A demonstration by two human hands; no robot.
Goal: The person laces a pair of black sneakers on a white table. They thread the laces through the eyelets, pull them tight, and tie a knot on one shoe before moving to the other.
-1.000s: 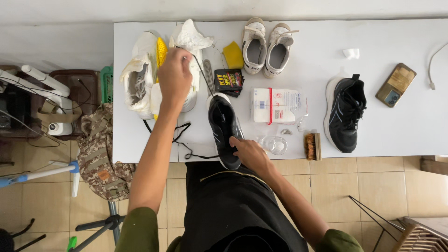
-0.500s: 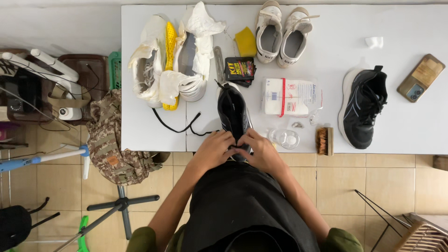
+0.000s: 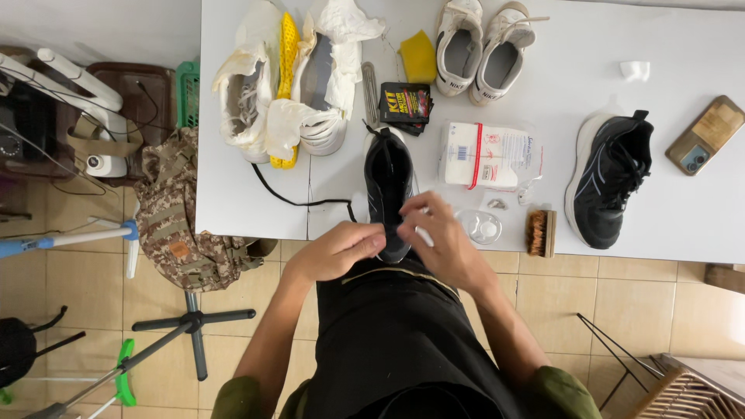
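Note:
A black sneaker (image 3: 388,182) lies at the near edge of the white table (image 3: 667,194), toe pointing at me. My left hand (image 3: 340,250) pinches the black shoelace (image 3: 287,194) at the shoe's toe end. My right hand (image 3: 434,233) grips the same end of the shoe from the right, fingers curled on it. The lace trails off to the left across the table. The matching black sneaker (image 3: 609,182) lies further right, apart from both hands.
Two white shoes stuffed with paper (image 3: 287,85), a yellow sponge (image 3: 419,56), a white sneaker pair (image 3: 481,46), a small black packet (image 3: 405,105), a pack of white cloths (image 3: 485,155), a brush (image 3: 540,233) and a phone (image 3: 705,136) are on the table. A camouflage bag (image 3: 178,209) and tripod stands are on the floor at left.
My left hand came down from the paper-stuffed shoes to the black sneaker's near end. Both hands have settled on the lace and toe.

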